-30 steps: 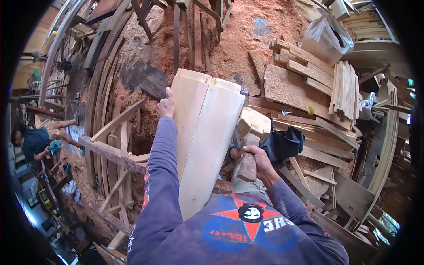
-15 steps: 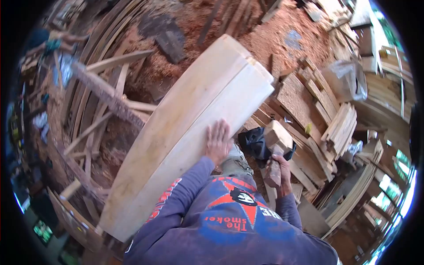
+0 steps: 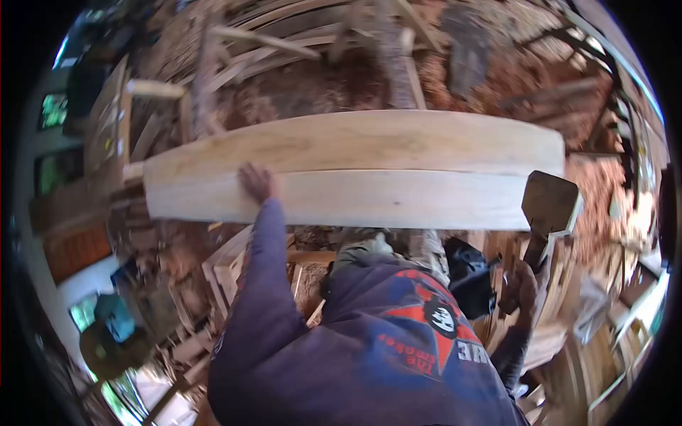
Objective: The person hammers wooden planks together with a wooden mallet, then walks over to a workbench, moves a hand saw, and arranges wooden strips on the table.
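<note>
Wooden panel (image 3: 398, 145): lies crosswise in front of the person, spanning most of the view. Two pale boards edge to edge, dark seam running lengthwise, far edge bowed outward, near edge close to straight. Left hand (image 3: 257, 183): palm down over the near board toward the panel's left end, fingertips by the seam. Fingers extended, nothing gripped. Motion blur; can't tell how firmly it presses. Right hand (image 3: 523, 290): fingers wrapped round the handle of a wooden mallet (image 3: 550, 204), head up. In view the head overlaps the panel's right end at the near corner; can't tell if they touch. Rough timber (image 3: 392, 60) projects past the panel's far edge, running away from the person. Dark slab (image 3: 467, 53) on the ground beyond, right of that timber. Reddish sawdust (image 3: 595, 195) off the panel's right end. Near side: person's purple-grey shirt (image 3: 341, 348) with red star print; black bag-like item (image 3: 467, 275) between the shirt and the right hand. Loose wood pieces around, many blurred.
</note>
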A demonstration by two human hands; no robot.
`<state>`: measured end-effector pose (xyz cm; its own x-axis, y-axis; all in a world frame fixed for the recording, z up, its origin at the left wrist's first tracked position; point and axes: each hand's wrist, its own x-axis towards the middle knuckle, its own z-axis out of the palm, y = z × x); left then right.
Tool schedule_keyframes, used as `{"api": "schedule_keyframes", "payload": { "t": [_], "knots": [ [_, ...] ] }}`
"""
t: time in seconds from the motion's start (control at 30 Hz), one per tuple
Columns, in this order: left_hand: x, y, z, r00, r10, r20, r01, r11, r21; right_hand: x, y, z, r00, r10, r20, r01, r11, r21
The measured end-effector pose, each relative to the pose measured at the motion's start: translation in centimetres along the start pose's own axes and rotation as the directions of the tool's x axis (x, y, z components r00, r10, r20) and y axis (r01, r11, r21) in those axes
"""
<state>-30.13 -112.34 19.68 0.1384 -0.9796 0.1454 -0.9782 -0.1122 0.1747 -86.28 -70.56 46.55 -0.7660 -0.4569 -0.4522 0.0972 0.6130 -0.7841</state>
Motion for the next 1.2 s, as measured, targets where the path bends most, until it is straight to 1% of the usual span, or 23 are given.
{"api": "schedule_keyframes", "payload": {
  "t": [0.07, 0.1, 0.13, 0.17, 0.2, 0.23, 0.27, 0.3, 0.37, 0.4, 0.43, 0.5, 0.53, 0.63, 0.67, 0.73, 0.83, 0.9, 0.97, 1.03, 1.1, 1.17, 1.2],
  "knots": [
    [-1.1, 0.2, 1.6, 0.987, 0.102, -0.127, -0.080, 0.982, 0.169, 0.3, -0.8, 3.3, 0.975, 0.111, 0.195, -0.098, 0.992, -0.076],
    [-2.2, 2.5, -0.9, 0.996, 0.069, -0.063, -0.067, 0.997, 0.029, 0.6, -0.9, 5.8, 0.952, 0.157, 0.265, -0.131, 0.985, -0.114],
    [-3.3, 3.3, -1.5, 0.986, 0.154, -0.057, -0.154, 0.988, 0.001, -0.6, -3.5, 9.8, 0.935, 0.134, 0.328, -0.117, 0.991, -0.072],
    [-4.6, 3.8, -2.7, 0.965, 0.254, -0.065, -0.260, 0.959, -0.110, -0.7, -3.8, 12.7, 0.894, 0.218, 0.391, -0.195, 0.976, -0.099],
    [-5.5, 2.9, -2.1, 0.924, 0.364, -0.119, -0.375, 0.922, -0.096, -0.8, -3.7, 15.8, 0.855, 0.181, 0.487, -0.163, 0.983, -0.078],
    [-6.2, 4.2, -5.5, 0.928, 0.227, 0.297, -0.208, 0.974, -0.092, -1.0, -3.6, 19.0, 0.803, 0.144, 0.578, -0.136, 0.989, -0.057],
    [-7.3, 1.1, -6.7, 0.930, 0.310, 0.200, -0.291, 0.949, -0.118, -1.2, -4.1, 24.0, 0.716, 0.195, 0.671, -0.234, 0.972, -0.033],
    [-9.0, 0.7, -7.0, 0.878, 0.460, 0.132, -0.437, 0.884, -0.168, -0.8, -4.6, 25.6, 0.642, 0.237, 0.729, -0.255, 0.963, -0.088],
    [-9.5, -1.3, -8.2, 0.881, 0.447, 0.158, -0.422, 0.891, -0.166, -1.4, -7.0, 28.6, 0.626, 0.206, 0.752, -0.221, 0.972, -0.083],
    [-8.6, -2.5, -8.4, 0.869, 0.456, 0.192, -0.429, 0.888, -0.168, -0.5, -8.1, 29.6, 0.559, 0.265, 0.786, -0.179, 0.964, -0.198],
    [-7.9, -3.6, -8.6, 0.877, 0.449, 0.169, -0.423, 0.890, -0.168, 0.4, -9.0, 30.1, 0.561, 0.247, 0.790, -0.155, 0.969, -0.193],
    [-6.4, -6.0, -9.0, 0.932, 0.330, 0.150, -0.326, 0.944, -0.048, 3.0, -8.9, 30.9, 0.621, 0.171, 0.765, 0.282, 0.861, -0.422],
    [-5.5, -6.8, -9.3, 0.945, 0.286, 0.160, -0.280, 0.958, -0.062, 3.7, -8.4, 31.0, 0.634, -0.089, 0.768, 0.575, 0.718, -0.392],
    [-4.0, -7.9, -9.6, 0.958, 0.237, 0.159, -0.234, 0.972, -0.038, 6.2, -7.2, 29.4, 0.645, -0.247, 0.724, 0.718, 0.522, -0.461],
    [-3.9, -7.9, -9.5, 0.960, 0.234, 0.153, -0.231, 0.972, -0.034, 6.7, -6.1, 29.2, 0.634, -0.247, 0.733, 0.726, 0.517, -0.453],
    [-4.1, -7.7, -9.5, 0.967, 0.206, 0.153, -0.204, 0.979, -0.027, 7.6, -4.7, 28.9, 0.600, -0.392, 0.697, 0.796, 0.374, -0.475],
    [-4.5, -6.5, -8.6, 0.978, 0.154, 0.139, -0.155, 0.988, -0.008, 7.1, -4.9, 29.1, 0.550, -0.432, 0.715, 0.834, 0.333, -0.440],
    [-4.1, -7.0, -8.8, 0.979, 0.147, 0.144, -0.149, 0.989, 0.001, 5.7, -5.7, 29.7, 0.558, -0.458, 0.692, 0.827, 0.373, -0.420],
    [-4.1, -6.7, -9.0, 0.979, 0.113, 0.170, -0.101, 0.992, -0.073, 6.4, -4.6, 30.1, 0.506, -0.542, 0.671, 0.859, 0.252, -0.445],
    [-3.6, -7.5, -9.0, 0.978, 0.112, 0.174, -0.102, 0.993, -0.066, 7.4, -5.6, 30.5, 0.594, -0.346, 0.727, 0.795, 0.391, -0.463],
    [-2.7, -9.4, -9.5, 0.945, 0.258, 0.201, -0.251, 0.966, -0.060, 7.7, -6.7, 31.5, 0.589, -0.176, 0.789, 0.769, 0.424, -0.479],
    [-0.5, -15.5, -6.7, 0.947, 0.299, -0.120, -0.312, 0.944, -0.109, 6.8, -6.8, 32.7, 0.597, -0.177, 0.782, 0.765, 0.420, -0.489],
    [0.6, -18.4, -6.9, 0.986, 0.033, -0.164, -0.065, 0.979, -0.191, 5.1, -8.5, 33.8, 0.647, -0.146, 0.748, 0.696, 0.514, -0.502]
  ]
}}
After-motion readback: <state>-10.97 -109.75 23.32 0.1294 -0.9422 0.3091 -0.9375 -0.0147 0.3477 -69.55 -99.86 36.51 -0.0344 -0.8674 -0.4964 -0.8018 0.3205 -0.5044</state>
